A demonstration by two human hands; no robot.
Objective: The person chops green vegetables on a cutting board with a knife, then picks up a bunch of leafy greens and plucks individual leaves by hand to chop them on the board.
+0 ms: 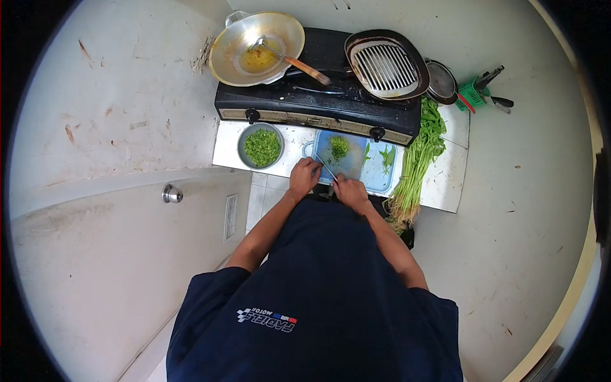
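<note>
Head view: right hand (349,190) closed round thin steel knife (326,169), blade over blue rectangular plastic cutting board (375,179); left hand (304,176) curled at board's near-left corner, grip unclear, likely steadying; chopped green pile (339,147) at board's far side, clear of blade

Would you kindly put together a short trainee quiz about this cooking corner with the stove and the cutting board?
1. True or false: the round steel bowl left of the blue plastic cutting board holds chopped greens.
2. Which pan holds the wooden-handled spatula? A) the ridged black grill pan B) the round metal wok C) the steel bowl
3. Fill in: seen from the person's side, the bundle of long green stalks lies to the ____ of the board.

Key: 1 true; 2 B; 3 right.
</note>
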